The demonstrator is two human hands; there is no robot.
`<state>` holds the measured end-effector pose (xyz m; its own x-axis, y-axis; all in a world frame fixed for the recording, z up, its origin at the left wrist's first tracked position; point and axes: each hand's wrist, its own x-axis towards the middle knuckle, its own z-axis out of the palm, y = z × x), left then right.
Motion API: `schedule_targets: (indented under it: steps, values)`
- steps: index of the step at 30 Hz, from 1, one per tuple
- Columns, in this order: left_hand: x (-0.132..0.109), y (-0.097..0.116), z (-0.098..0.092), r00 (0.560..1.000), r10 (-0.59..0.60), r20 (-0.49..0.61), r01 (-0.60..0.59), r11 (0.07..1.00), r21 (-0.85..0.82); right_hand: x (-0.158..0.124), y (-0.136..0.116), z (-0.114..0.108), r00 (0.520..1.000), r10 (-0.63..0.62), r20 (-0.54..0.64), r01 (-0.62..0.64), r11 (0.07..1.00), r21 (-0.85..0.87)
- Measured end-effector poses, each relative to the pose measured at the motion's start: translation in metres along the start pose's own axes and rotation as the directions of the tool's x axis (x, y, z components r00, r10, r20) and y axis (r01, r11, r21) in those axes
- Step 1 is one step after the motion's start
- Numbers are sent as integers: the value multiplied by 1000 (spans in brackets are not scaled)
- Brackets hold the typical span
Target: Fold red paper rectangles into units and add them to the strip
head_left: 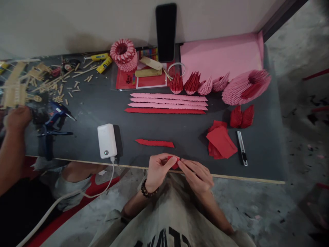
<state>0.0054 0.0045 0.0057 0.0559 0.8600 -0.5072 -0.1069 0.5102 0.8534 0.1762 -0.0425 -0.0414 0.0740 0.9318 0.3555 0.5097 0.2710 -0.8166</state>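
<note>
Between my two hands, at the table's front edge, is a small piece of red paper [175, 166], partly hidden by my fingers. My left hand [159, 168], with a beaded bracelet at the wrist, pinches it between thumb and fingers. From the other side, my right hand [195, 173] closes its fingertips on the same paper. Just beyond lies a short red folded-paper strip [155, 143]. Farther back, several long pink strips [168, 102] and a long red strip [164, 111] lie side by side. To the right sits a loose stack of red paper pieces [221, 140].
Near the stack lie a box cutter [242, 148] and red folded pieces [242, 116]. Pink and red paper models [246, 87] line the back, with a phone [166, 32] leaning there. Left are a white power bank [107, 141], a glue gun [58, 115] and another person's hand [18, 118].
</note>
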Motion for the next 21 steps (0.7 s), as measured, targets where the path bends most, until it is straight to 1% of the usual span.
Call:
schedule_targets:
  steps: [1, 3, 5, 7, 8, 10, 13, 15, 17, 19, 21]
  values:
    - [0, 1, 0, 1000, -5, 4, 5, 1000, 2, 1, 0, -2, 999, -44, 25, 44, 999, -12]
    - [-1, 4, 1, 1000, -27, 11, 27, 1000, 5, 3, 1, -6, 979, -182, 87, 187, 981, -57]
    - [-2, 5, 0, 999, -49, 18, 49, 999, 0, 7, 1, -9, 966, -225, 124, 236, 968, -80]
    - [-2, 5, 0, 998, -51, 28, 51, 999, -4, 11, 1, -10, 964, -224, 142, 235, 969, -70]
    - [-2, 5, -1, 999, -45, 27, 45, 999, -4, 13, 0, -10, 967, -208, 145, 217, 975, -44]
    - [-3, 5, -1, 1000, -28, 6, 28, 1000, 7, 17, -4, -9, 983, -132, 128, 128, 991, 37]
    - [-2, 6, 0, 999, 15, -42, -13, 998, 56, 21, -14, -6, 996, 64, 59, -70, 991, 110]
    - [-3, 6, 3, 997, 56, -47, -50, 993, 108, 23, -22, -4, 981, 192, 31, -194, 974, 120]
    - [-4, 5, 5, 994, 100, -50, -91, 982, 164, 25, -27, -1, 958, 284, 48, -288, 948, 137]
    - [-6, 2, 7, 986, 150, -71, -131, 965, 227, 26, -31, 1, 949, 308, 67, -315, 939, 136]
    - [-7, -1, 8, 974, 203, -95, -169, 943, 287, 27, -32, 2, 953, 296, 62, -301, 948, 102]
